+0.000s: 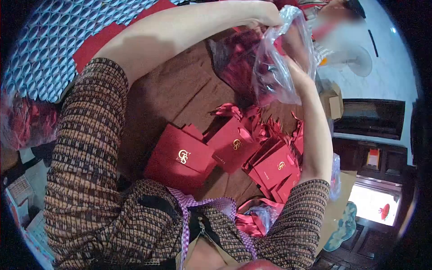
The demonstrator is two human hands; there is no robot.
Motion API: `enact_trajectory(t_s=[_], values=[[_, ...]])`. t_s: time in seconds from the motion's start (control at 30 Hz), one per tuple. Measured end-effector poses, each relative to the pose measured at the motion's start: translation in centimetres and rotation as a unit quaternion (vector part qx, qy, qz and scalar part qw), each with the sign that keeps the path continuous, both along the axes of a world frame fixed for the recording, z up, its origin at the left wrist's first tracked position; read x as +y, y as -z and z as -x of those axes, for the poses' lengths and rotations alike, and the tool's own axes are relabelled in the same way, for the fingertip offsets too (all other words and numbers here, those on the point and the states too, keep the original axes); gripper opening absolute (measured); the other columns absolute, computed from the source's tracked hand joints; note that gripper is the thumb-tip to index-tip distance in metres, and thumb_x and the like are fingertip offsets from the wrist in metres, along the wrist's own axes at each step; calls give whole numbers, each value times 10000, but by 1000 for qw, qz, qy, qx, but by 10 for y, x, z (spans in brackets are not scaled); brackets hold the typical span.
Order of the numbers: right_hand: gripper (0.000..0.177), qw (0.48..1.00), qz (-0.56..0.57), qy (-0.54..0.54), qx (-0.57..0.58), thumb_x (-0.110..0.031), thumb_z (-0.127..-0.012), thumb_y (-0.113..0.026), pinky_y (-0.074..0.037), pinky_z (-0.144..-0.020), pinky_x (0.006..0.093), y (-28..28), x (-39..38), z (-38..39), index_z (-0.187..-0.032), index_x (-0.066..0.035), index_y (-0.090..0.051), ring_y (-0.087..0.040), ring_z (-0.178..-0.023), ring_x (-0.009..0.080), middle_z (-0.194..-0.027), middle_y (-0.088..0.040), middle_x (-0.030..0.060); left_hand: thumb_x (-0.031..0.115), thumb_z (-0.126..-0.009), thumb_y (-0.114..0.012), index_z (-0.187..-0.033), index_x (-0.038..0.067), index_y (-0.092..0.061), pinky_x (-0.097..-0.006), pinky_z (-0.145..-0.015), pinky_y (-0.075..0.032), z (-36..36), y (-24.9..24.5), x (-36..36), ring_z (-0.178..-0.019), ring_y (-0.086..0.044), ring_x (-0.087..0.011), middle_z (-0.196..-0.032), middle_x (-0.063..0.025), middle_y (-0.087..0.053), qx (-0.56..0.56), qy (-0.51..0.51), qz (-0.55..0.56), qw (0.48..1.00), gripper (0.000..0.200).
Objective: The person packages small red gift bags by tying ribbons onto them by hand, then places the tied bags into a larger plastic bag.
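Note:
A clear plastic bag (274, 74) with dark red contents is raised over the far side of the brown cloth surface. My left hand (268, 17) is closed on the bag's bunched rim. My right hand (294, 49) is at the bag's mouth, covered by crinkled plastic, so its fingers are hidden. Nearer to me lie red gift bags with gold lettering and ribbon handles: a stack (180, 155) at left, one (234, 143) in the middle, and an overlapping pile (274, 166) at right. Red ribbons (254, 223) and clear plastic lie close to my body.
A blue-grey patterned sheet (40, 49) and red pieces (96, 47) are at the far left, above a plastic bag of red items (29, 119). Another person (335, 27) is across from me. A cardboard box (333, 101) stands at the right.

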State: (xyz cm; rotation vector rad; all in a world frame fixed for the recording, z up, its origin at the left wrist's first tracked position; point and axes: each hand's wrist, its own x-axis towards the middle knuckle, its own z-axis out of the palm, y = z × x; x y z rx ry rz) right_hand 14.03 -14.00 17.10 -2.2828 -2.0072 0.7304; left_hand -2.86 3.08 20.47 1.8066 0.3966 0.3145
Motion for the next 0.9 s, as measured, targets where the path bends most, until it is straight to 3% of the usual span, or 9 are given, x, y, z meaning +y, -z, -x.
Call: enact_trajectory(t_s=[0.13, 0.2, 0.27, 0.33, 0.4, 0.5, 0.7, 0.73, 0.9], values=[[254, 967, -137, -187, -104, -150, -888, -429, -423, -712, 319, 72, -18, -75, -1095, -33, -519, -539, -861, 176, -976, -575, 56, 207, -762, -516, -722, 30, -646, -328, -493, -411, 5, 3, 7, -572, -565, -216, -638, -134, -588, -77, 14, -3, 997, 223], [293, 999, -9, 17, 33, -172, -897, -422, -417, -773, 334, 33, -21, -16, -1146, -29, -478, -528, -898, 184, -1011, -563, 85, 233, -780, -527, -778, 30, -647, -326, -530, -430, 31, 1, 10, -623, -579, -208, -678, -108, -596, -97, 32, 68, 992, 236], [335, 929, 23, 303, 213, -182, -910, -402, -410, -834, 353, 8, -21, 31, -1203, -20, -428, -517, -941, 200, -1055, -546, 118, 259, -798, -537, -834, 29, -648, -324, -567, -449, 51, 2, 11, -674, -592, -200, -718, -82, -604, -113, 57, 136, 983, 258], [595, 915, 14, 297, 273, -232, -806, -568, -383, -903, 356, -1, -26, 49, -1286, -3, -302, -494, -1046, 259, -1152, -495, 193, 232, -820, -523, -882, 53, -651, -300, -635, -461, 29, 54, 28, -749, -590, -178, -788, -70, -616, -144, -168, 285, 933, 229], [753, 909, 4, 293, 298, -256, -754, -651, -369, -938, 358, 4, -30, 40, -1328, 5, -239, -482, -1098, 288, -1200, -469, 231, 647, -818, -413, -1185, 6, -493, -419, -961, -327, 23, 128, 26, -1172, -426, -302, -1214, -174, -511, -191, -216, 302, 909, 743], [969, 998, -35, 52, -30, -254, -642, -742, -301, -1025, 371, -1, -35, 44, -1371, 2, -156, -360, -1232, 358, -1350, -281, 287, 655, -846, -291, -1390, 53, -204, -414, -1094, -34, 0, 173, 20, -1356, -54, -316, -1458, -150, -161, -213, -135, 420, 872, 816], [948, 993, -63, -23, -101, -235, -665, -708, -245, -1062, 386, -6, -41, 49, -1384, -12, -132, -210, -1304, 381, -1388, -190, 292, 704, -809, -279, -1309, 63, -394, -356, -1029, -287, -14, 131, -15, -1196, -421, -193, -1263, -101, -480, -147, -4, 426, 893, 822], [928, 995, -53, -3, -85, -238, -680, -695, -243, -1063, 388, -7, -41, 50, -1383, -9, -133, -200, -1308, 380, -1385, -195, 293, 668, -832, -308, -1257, 57, -461, -342, -989, -347, -33, 144, -18, -1116, -493, -194, -1188, -87, -542, -214, -1, 318, 924, 759], [704, 969, -92, -121, -194, -189, -773, -591, -265, -1054, 380, 37, -53, 4, -1346, -10, -223, -259, -1281, 357, -1357, -267, 246, 358, -922, -455, -1325, 3, -345, -303, -1033, -269, 12, 151, -35, -1234, -354, -184, -1325, -91, -413, -217, 53, 133, 966, 549]])
